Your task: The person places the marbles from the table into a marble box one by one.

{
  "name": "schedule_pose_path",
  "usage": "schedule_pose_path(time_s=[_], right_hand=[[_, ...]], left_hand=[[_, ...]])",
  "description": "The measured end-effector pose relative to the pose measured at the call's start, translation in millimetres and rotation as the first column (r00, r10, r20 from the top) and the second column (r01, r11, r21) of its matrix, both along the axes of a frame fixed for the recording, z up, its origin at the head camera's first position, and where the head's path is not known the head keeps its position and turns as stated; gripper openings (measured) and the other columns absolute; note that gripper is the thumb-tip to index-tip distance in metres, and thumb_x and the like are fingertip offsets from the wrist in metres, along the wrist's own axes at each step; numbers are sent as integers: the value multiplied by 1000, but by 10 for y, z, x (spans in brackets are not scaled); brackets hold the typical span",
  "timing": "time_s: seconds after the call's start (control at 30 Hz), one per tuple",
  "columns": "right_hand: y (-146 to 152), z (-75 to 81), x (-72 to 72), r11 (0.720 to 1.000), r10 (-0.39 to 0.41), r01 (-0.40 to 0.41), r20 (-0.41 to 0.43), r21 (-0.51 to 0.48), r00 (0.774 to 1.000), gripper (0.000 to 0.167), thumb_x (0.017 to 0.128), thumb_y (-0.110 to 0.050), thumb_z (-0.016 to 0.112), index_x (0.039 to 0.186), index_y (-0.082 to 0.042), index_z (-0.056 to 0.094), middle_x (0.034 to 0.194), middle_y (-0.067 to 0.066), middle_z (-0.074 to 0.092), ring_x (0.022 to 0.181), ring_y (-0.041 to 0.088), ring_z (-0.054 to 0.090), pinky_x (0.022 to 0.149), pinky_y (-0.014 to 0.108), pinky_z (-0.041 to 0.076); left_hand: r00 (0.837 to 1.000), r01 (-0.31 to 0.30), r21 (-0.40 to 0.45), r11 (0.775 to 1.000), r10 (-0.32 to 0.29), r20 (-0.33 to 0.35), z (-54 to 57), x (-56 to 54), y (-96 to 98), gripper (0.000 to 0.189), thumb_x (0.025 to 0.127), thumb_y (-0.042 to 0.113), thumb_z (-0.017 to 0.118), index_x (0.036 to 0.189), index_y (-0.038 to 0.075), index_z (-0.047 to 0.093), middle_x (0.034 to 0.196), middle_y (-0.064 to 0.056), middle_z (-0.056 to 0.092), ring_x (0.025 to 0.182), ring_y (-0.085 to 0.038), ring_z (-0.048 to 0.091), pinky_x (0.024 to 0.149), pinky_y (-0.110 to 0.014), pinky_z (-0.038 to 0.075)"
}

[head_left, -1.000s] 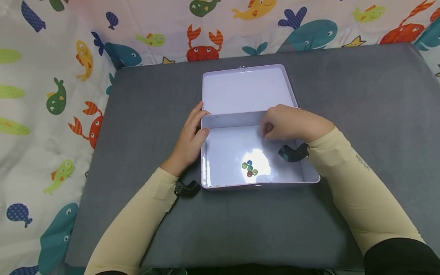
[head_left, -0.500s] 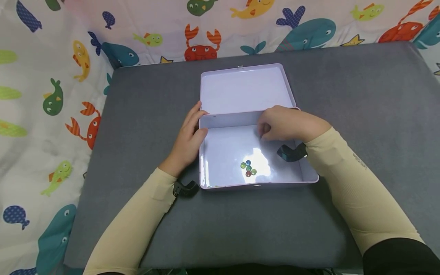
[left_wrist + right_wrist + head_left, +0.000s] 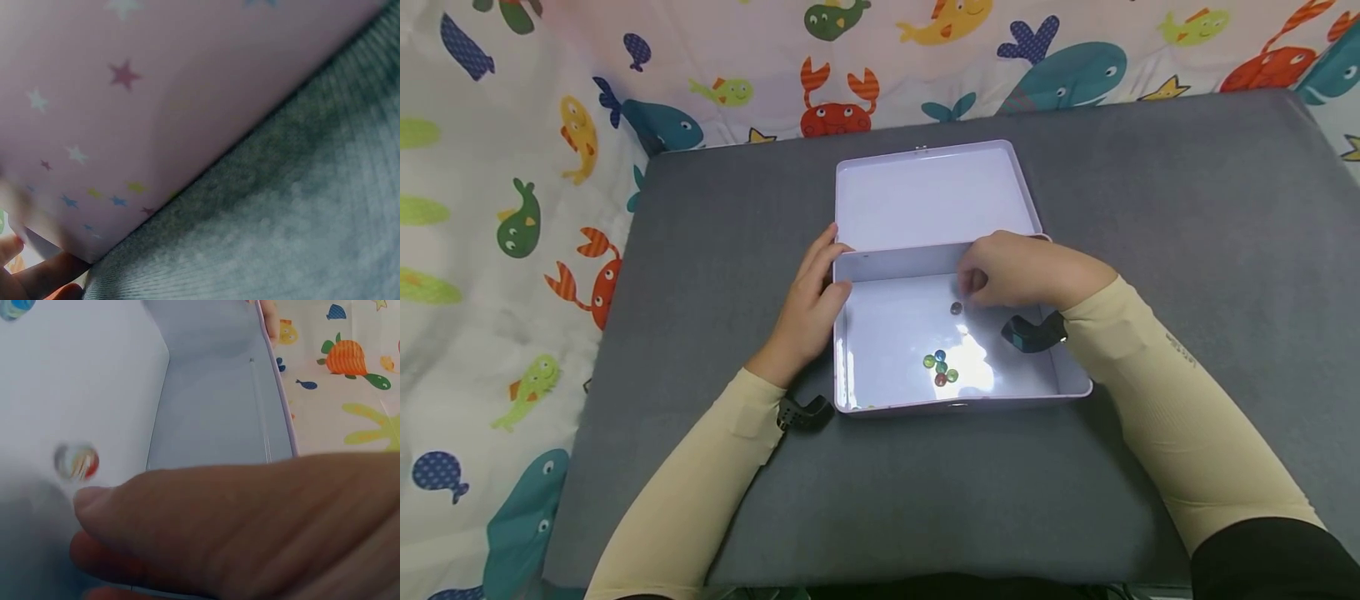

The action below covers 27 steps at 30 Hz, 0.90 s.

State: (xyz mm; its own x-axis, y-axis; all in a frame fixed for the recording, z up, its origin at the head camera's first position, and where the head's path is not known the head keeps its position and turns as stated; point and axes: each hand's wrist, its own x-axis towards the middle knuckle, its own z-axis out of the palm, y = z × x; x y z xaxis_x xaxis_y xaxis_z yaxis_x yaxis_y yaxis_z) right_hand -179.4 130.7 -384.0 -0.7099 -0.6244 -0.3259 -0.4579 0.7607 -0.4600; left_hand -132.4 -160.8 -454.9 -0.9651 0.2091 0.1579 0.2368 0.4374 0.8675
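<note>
My left hand (image 3: 805,312) holds the left wall of an open pale lilac box (image 3: 880,333), its thumb and one fingertip over the rim near the back corner. The left wrist view shows the box's star-printed outside (image 3: 206,81). Inside the box, toward the back right, is my right hand (image 3: 1030,271) with loosely bent fingers. A clear glass marble (image 3: 956,308) with red and white streaks lies just off its thumb tip, blurred in the right wrist view. Several coloured marbles (image 3: 941,367), green, blue and red, sit grouped near the box's front.
The raised lid (image 3: 936,196) leans back behind the box. Grey cloth (image 3: 722,250) covers the table. A sea-animal printed curtain (image 3: 737,50) borders the back and left. Black wrist cameras (image 3: 805,414) hang below both wrists.
A marble has come out of my right fingers onto the box floor, left of the fingertips. Both hands stay almost where they were; the whole view has shifted slightly.
</note>
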Motion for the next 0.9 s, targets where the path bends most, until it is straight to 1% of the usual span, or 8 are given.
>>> schedule_pose_path(time_s=[0.1, 0.2, 0.37, 0.6, 0.9], right_hand=[[-7, 1, 4, 1000, -12, 12, -9, 12, 1000, 15, 87, -1, 67, 94, -8, 78, 87, 3, 72, 79, 20, 61, 71, 37, 51], [-11, 12, 11, 1000, -23, 24, -3, 19, 1000, 15, 87, -1, 68, 95, -7, 78, 88, 4, 73, 80, 21, 62, 72, 38, 52], [1, 17, 12, 999, -39, 39, 1, 32, 999, 14, 88, -3, 68, 96, -8, 78, 89, 4, 73, 80, 22, 63, 72, 39, 52], [16, 23, 10, 998, -43, 43, 1, 49, 999, 13, 89, -5, 68, 96, -9, 78, 90, 4, 73, 82, 22, 63, 74, 40, 53], [23, 77, 21, 999, -32, 32, 4, 22, 999, 12, 89, -5, 69, 96, -6, 78, 92, 6, 74, 82, 23, 63, 74, 40, 54]], left_hand=[[1000, 2, 3, 1000, -2, -1, -8, -4, 2, 40, 99, 19, 43, 134, 9, 58, 175, -3, 20, 158, -24, 24, 122, -60, 27], [1000, 2, 6, 1000, -2, 1, -8, -1, 4, 40, 99, 18, 42, 134, 9, 58, 175, -3, 19, 158, -24, 25, 121, -60, 29], [1000, -2, 14, 1000, 2, 3, 1, 1, 12, 40, 99, 19, 43, 134, 9, 58, 174, 1, 20, 158, -23, 26, 121, -59, 29], [1000, 1, 16, 1000, -1, 5, 5, -8, 13, 40, 99, 19, 43, 135, 10, 58, 175, 0, 20, 157, -23, 26, 121, -60, 30], [1000, 9, 24, 1000, -9, 4, -5, 0, 2, 40, 99, 18, 43, 134, 9, 58, 175, -3, 19, 157, -25, 26, 120, -60, 31]])
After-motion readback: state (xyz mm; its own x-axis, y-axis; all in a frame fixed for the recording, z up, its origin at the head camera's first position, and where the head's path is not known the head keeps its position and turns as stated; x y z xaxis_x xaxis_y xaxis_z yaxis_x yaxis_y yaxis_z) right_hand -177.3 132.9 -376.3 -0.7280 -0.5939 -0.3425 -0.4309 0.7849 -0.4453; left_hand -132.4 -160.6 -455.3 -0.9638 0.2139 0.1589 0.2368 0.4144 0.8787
